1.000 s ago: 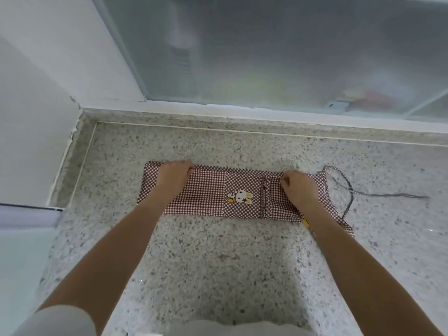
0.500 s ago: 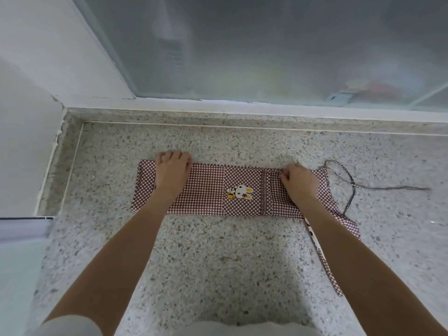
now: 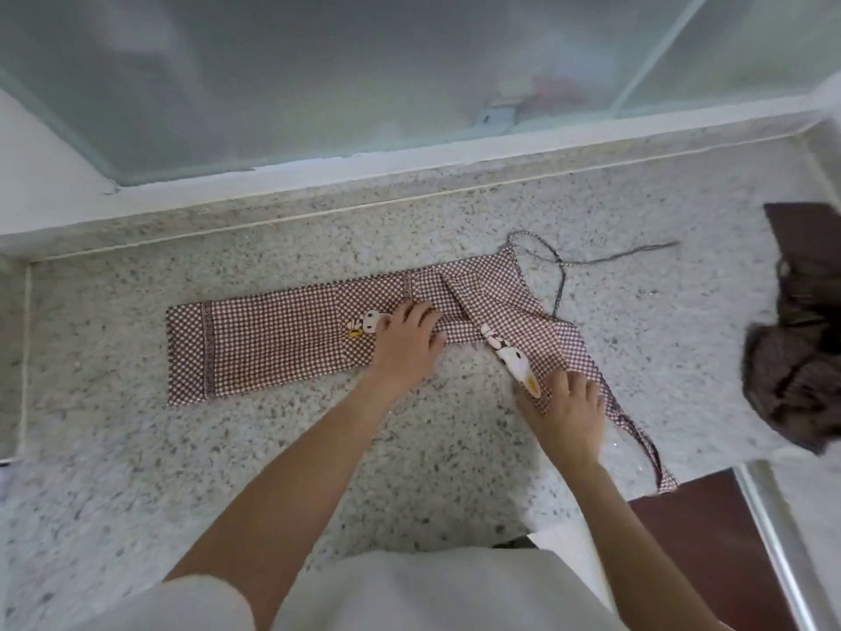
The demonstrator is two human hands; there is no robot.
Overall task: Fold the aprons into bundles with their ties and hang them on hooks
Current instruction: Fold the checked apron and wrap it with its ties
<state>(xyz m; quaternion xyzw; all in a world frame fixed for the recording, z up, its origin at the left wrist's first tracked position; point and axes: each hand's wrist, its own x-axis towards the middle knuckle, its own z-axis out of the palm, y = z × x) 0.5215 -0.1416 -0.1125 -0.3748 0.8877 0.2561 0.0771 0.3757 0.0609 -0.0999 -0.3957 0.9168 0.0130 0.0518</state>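
One checked apron (image 3: 291, 343) lies mid-counter (image 3: 227, 471), bare stone to its near and left. Left hand (image 3: 407, 343) presses flat on it; right hand (image 3: 566, 409) grips its right flap. 2nd, dark apron (image 3: 801, 357) sits by counter's right edge.

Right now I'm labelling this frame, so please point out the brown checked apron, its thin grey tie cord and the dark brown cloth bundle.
brown checked apron (image 3: 282, 343), head view, flat folded panel.
thin grey tie cord (image 3: 637, 252), head view, straight stretch.
dark brown cloth bundle (image 3: 792, 380), head view, crumpled middle.
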